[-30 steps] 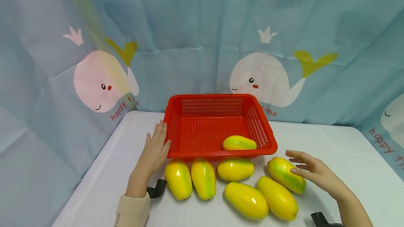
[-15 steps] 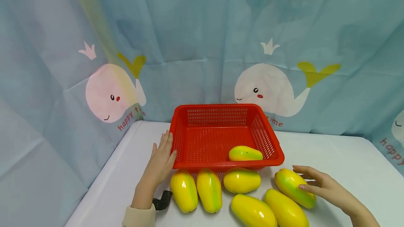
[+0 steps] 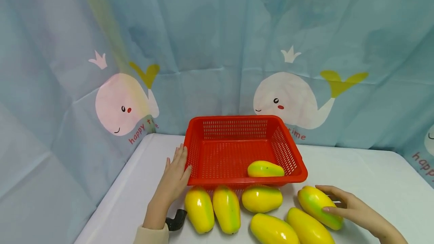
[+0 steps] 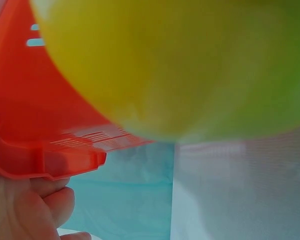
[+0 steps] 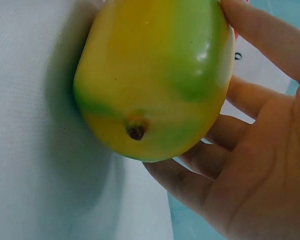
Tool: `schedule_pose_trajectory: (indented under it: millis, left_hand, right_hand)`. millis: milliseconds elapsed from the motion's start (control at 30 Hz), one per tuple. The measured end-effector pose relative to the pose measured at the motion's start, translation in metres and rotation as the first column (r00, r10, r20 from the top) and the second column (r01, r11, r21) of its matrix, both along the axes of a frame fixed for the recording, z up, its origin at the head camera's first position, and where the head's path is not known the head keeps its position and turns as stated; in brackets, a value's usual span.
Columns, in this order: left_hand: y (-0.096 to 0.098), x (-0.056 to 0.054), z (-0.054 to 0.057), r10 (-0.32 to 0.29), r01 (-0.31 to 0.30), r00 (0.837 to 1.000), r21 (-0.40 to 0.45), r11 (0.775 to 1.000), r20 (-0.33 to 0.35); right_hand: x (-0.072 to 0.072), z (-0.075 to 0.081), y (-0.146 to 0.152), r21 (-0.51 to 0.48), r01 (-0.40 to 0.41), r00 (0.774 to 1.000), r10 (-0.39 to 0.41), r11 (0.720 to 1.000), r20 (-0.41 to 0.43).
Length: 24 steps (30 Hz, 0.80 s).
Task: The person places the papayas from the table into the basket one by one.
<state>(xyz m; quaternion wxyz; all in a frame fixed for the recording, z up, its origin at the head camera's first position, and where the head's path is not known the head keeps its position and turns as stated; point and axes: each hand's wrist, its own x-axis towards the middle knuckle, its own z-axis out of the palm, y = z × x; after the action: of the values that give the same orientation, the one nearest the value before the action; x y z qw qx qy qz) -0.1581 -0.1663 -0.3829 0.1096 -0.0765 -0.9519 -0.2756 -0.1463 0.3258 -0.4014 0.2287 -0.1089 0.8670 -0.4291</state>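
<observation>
My left hand [image 3: 173,178] rests flat against the left side of a red plastic basket [image 3: 220,181], its fingers straight along the rim and the thumb near the front corner. My right hand [image 3: 354,210] is around a yellow-green papaya [image 3: 317,204] to the right of the basket, thumb on the near side and fingers on the far side. The right wrist view shows this papaya [image 5: 150,75] stem end toward the camera, resting on the table between thumb and fingers. One more papaya [image 3: 265,169] lies inside the basket, at its front right.
Several other papayas lie on the white table, among them one papaya [image 3: 199,210] before the basket's left front and another papaya [image 3: 274,230] nearer me. A black curved object [image 3: 177,220] sits by my left wrist. Behind the table hangs a blue whale-print curtain [image 3: 210,93].
My right hand has moved onto the rightmost papaya and its fingers have closed in around it. The left hand stays at the basket's side. The head view has tilted up slightly.
</observation>
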Motion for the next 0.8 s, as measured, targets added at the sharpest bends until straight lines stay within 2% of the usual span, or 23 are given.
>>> schedule_pose_trajectory:
  millis: [467, 667, 800]
  left_hand:
    - [0.0001, 0.0012, -0.0015, 0.002, -0.002, 1.0, 0.009, 1.0, 0.001]
    - [0.0003, 0.0003, -0.0024, 0.001, -0.001, 1.0, 0.005, 1.0, -0.003]
    - [0.0, -0.0003, -0.0026, -0.004, 0.004, 1.0, 0.01, 1.0, 0.0]
  right_hand:
    - [-0.0009, -0.0081, 0.0039, -0.063, -0.048, 0.997, 0.052, 0.997, 0.065]
    - [-0.0019, -0.0077, 0.003, -0.01, 0.009, 1.0, -0.009, 1.0, 0.023]
    - [-0.0023, -0.0064, 0.0011, 0.027, 0.083, 0.997, -0.082, 0.996, -0.004]
